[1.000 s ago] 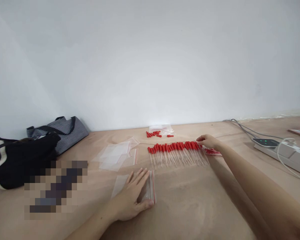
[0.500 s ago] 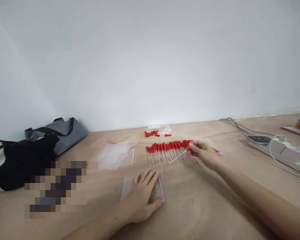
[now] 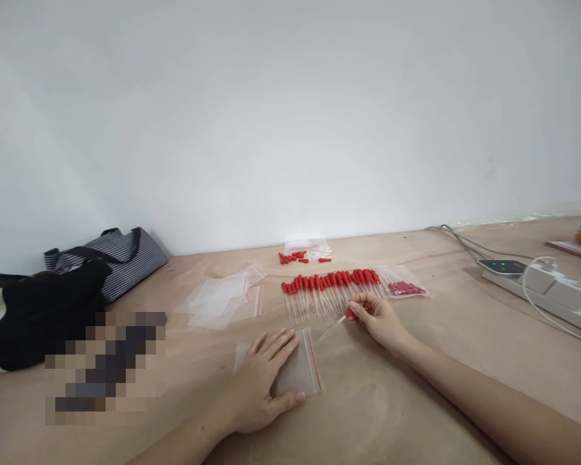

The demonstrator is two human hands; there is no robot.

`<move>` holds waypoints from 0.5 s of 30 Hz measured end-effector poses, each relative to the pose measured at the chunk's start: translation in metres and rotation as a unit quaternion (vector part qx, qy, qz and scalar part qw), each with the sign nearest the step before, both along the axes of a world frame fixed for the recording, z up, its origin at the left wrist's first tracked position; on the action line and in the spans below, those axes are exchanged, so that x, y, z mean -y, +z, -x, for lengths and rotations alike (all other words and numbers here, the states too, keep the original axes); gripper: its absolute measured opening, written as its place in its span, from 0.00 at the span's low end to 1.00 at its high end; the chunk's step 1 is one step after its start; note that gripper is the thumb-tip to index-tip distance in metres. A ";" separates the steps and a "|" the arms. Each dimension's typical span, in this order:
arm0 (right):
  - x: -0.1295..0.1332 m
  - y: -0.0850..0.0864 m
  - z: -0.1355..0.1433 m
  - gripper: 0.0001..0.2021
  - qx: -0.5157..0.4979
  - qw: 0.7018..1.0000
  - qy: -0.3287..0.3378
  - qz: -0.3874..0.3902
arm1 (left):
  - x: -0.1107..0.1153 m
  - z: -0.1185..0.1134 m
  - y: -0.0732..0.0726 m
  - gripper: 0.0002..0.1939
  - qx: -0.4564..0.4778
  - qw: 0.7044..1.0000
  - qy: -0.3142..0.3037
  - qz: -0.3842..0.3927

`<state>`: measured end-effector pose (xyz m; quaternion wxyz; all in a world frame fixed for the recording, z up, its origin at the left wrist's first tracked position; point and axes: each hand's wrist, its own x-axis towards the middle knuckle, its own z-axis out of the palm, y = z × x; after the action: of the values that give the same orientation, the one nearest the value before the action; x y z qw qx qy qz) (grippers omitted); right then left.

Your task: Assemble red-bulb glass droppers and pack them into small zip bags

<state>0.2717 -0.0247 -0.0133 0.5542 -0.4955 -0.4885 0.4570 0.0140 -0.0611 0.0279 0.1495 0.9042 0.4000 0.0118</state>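
Note:
My left hand (image 3: 266, 381) lies flat with fingers spread on a clear zip bag (image 3: 303, 368) that has a red line along its right edge. Between thumb and fingertips, my right hand (image 3: 375, 320) pinches a dropper (image 3: 337, 325) by its red rubber bulb, its thin clear tube slanting down to the left. Just behind it, a row of similar red-bulbed droppers (image 3: 326, 294) lies side by side on the table, bulbs toward the wall. To the row's right is a zip bag of red-bulbed droppers (image 3: 407, 289).
Several flat zip bags (image 3: 223, 300) overlap left of the row. Loose red bulbs (image 3: 293, 258) lie near the wall beside clear tubes (image 3: 322, 250). A power strip (image 3: 547, 294) with cables stands at right. A black bag (image 3: 43, 316) and a striped bag (image 3: 130, 258) rest at left.
My right hand has drawn toward me from the row with the dropper in its pinch, uncovering the row's right end and the filled bag. My left hand stays nearly in place on the zip bag.

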 end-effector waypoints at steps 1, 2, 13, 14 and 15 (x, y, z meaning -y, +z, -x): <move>0.001 0.000 0.001 0.24 -0.002 1.000 -0.001 0.003 | 0.000 0.000 0.000 0.37 0.001 1.000 -0.001 -0.001; 0.001 0.000 0.003 0.24 -0.006 1.000 -0.002 0.007 | 0.000 0.000 0.000 0.36 0.002 1.000 -0.001 -0.001; 0.019 -0.002 0.023 0.22 -0.032 0.986 0.148 0.066 | -0.001 -0.002 -0.001 0.37 0.009 1.000 -0.001 0.002; 0.020 -0.003 0.024 0.22 -0.022 0.985 0.157 0.062 | -0.001 -0.003 -0.002 0.37 0.013 1.000 -0.004 0.003; 0.020 -0.003 0.025 0.22 -0.012 0.985 0.165 0.053 | -0.001 -0.004 -0.002 0.37 0.016 1.000 -0.006 0.003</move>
<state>0.2472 -0.0452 -0.0164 0.4499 -0.4318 -0.5317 0.5731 0.0179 -0.0599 0.0261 0.1582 0.9058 0.3923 0.0239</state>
